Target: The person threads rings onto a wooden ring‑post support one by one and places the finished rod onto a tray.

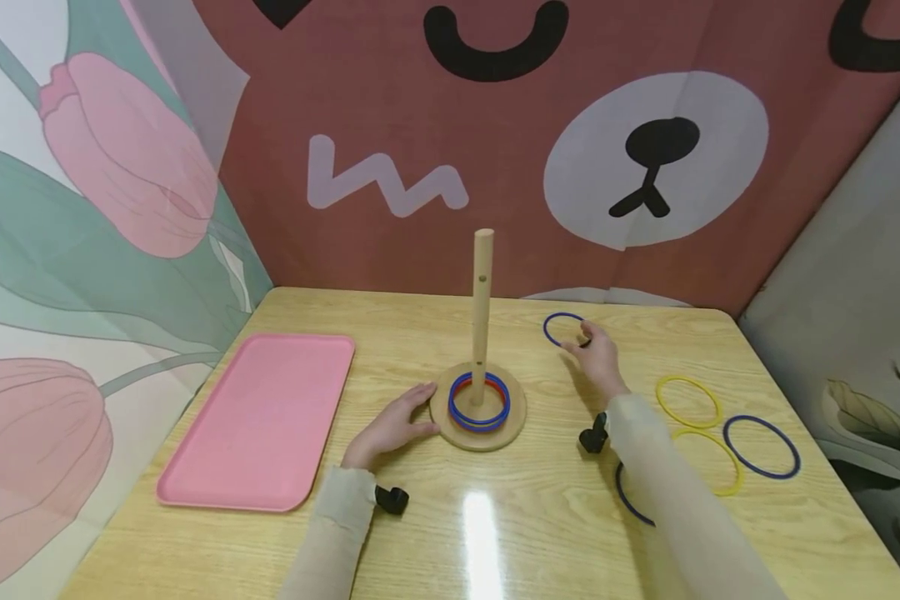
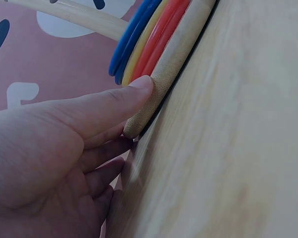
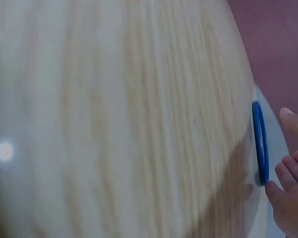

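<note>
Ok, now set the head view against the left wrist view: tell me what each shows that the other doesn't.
Only the head view shows the tray, the right hand at a blue ring, two yellow rings and two other blue rings.

Only the left wrist view shows the dark layer under the base, and the stack side-on: blue, then yellow, then red nearest the base.

Both show the left hand touching the base, the stack, the peg and the table.

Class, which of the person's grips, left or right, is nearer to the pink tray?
Left. The left grip touches the wooden base, to the right of the pink tray; the right grip is farther right, past the post, at a blue ring.
</note>
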The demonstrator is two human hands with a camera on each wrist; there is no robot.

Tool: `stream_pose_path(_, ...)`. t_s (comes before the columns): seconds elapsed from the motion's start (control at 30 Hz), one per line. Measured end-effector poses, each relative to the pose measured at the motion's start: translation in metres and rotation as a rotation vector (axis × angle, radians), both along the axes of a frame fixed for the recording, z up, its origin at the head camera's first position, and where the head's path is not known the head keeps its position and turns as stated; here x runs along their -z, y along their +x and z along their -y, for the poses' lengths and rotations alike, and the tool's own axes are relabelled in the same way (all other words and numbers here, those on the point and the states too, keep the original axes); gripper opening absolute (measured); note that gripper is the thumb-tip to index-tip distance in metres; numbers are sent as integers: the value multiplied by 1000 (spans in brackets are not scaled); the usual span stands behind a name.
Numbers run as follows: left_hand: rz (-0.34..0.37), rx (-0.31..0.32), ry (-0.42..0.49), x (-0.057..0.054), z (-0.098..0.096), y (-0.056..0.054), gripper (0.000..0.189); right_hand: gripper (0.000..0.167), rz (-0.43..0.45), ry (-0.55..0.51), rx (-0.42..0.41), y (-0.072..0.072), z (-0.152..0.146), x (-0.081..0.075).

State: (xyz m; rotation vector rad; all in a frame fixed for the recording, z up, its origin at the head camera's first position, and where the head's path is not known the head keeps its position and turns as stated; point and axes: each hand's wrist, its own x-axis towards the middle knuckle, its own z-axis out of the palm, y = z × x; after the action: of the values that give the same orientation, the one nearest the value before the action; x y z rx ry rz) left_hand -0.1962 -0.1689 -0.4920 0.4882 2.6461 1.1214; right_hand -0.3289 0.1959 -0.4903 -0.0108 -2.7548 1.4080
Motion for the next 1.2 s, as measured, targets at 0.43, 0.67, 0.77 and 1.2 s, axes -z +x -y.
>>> stream_pose_path(0.43, 0, -15, -7, 3, -1, -2, 75, 74, -14, 87, 25, -14, -11, 12)
stream_pose_path(0.67, 10, -16, -6, 2, 0, -2, 75, 87, 47, 111, 12, -20, -8, 13)
stream_pose_path(0.77, 8, -18, -9, 3, 0, -1, 75, 90, 59, 139, 1, -22, -6, 13)
stream_pose_path(1.2, -15, -16, 9, 3, 1, -1, 75, 96, 110, 228, -90, -33, -8, 8)
